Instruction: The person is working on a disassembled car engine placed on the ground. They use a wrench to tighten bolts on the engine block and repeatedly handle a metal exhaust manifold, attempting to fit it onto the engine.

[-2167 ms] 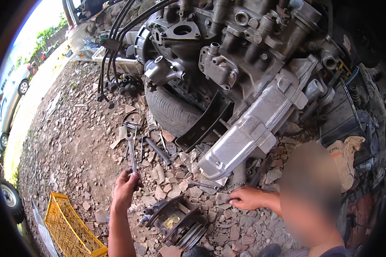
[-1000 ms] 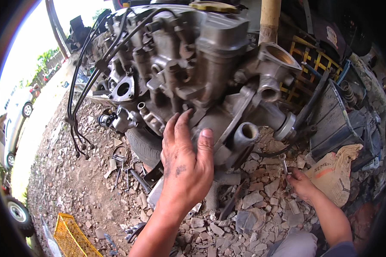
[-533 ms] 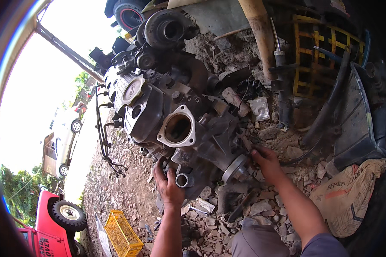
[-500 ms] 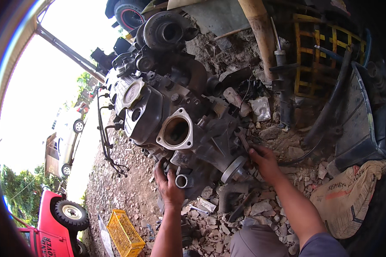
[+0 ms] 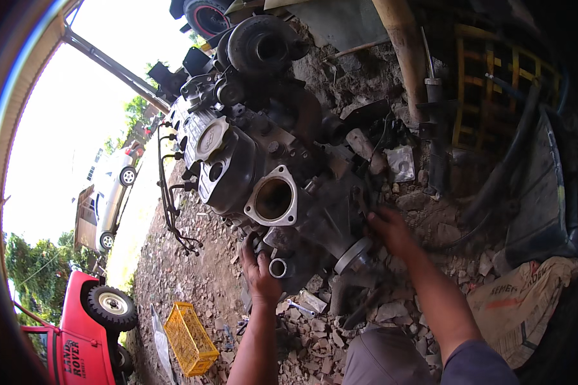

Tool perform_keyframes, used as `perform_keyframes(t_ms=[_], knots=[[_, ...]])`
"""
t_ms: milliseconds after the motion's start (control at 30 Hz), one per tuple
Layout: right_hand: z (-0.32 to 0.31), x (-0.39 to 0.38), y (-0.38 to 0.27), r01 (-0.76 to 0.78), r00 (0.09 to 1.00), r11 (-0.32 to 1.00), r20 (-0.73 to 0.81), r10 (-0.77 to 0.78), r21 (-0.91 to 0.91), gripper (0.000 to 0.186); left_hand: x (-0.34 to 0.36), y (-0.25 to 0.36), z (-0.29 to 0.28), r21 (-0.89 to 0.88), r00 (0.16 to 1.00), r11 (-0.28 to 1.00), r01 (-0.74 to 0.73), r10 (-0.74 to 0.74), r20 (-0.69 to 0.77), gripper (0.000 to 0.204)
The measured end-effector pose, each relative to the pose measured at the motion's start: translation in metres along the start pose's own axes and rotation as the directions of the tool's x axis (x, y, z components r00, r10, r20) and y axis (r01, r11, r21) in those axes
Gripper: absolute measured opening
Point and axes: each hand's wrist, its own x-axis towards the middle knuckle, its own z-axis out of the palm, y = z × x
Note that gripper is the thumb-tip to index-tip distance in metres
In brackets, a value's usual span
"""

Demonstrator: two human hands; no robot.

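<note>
A dirty, dark engine (image 5: 237,160) lies across the middle, with an oil filler cap (image 5: 212,138) on its ribbed cover. A turbocharger (image 5: 263,48) sits at its far end. Facing me is a round port with a pale three-cornered flange (image 5: 292,196). My left hand (image 5: 260,276) has its fingers curled on the engine's near lower side, beside a short pipe mouth (image 5: 277,267). My right hand (image 5: 392,231) is closed on the end of a wrench (image 5: 361,200), which lies against the engine's right side above a round pulley (image 5: 353,255). Shadow hides the wrench's far end.
Broken stones cover the ground, with another wrench (image 5: 302,308) lying there. A yellow crate (image 5: 191,340) and a red vehicle (image 5: 87,327) are at left. On the right are a paper sack (image 5: 526,301), a shock absorber (image 5: 437,135) and a yellow metal grid (image 5: 488,96). A post (image 5: 401,51) stands behind.
The whole view has shifted a little, so the scene sits slightly further right and lower. My right hand has moved slightly up along the engine's side with the wrench; my left hand keeps its place.
</note>
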Motion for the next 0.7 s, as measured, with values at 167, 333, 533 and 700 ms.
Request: perform_keyframes(t_ms=[167,333,533,700], knots=[[0.023,-0.005,0.026,0.136,0.978,0.967,-0.128,-0.166,-0.215,0.035,-0.001,0.0,0.003,-0.018,1.0,1.0,0.01,-0.01,0.018,0.048],[0.013,0.004,0.01,-0.03,0.995,0.985,-0.095,0.014,-0.17,0.04,-0.005,-0.003,-0.005,-0.06,0.999,0.997,0.041,-0.041,-0.009,0.047],[0.016,0.006,0.012,0.086,0.985,0.973,-0.129,-0.115,-0.215,0.046,-0.001,0.004,0.005,-0.059,1.0,0.998,0.0,0.0,0.001,0.047],[0.018,0.019,0.021,0.179,0.962,0.658,-0.012,-0.274,-0.731,0.051,-0.004,0.004,-0.005,0.013,1.0,1.0,-0.018,0.018,-0.002,0.047]])
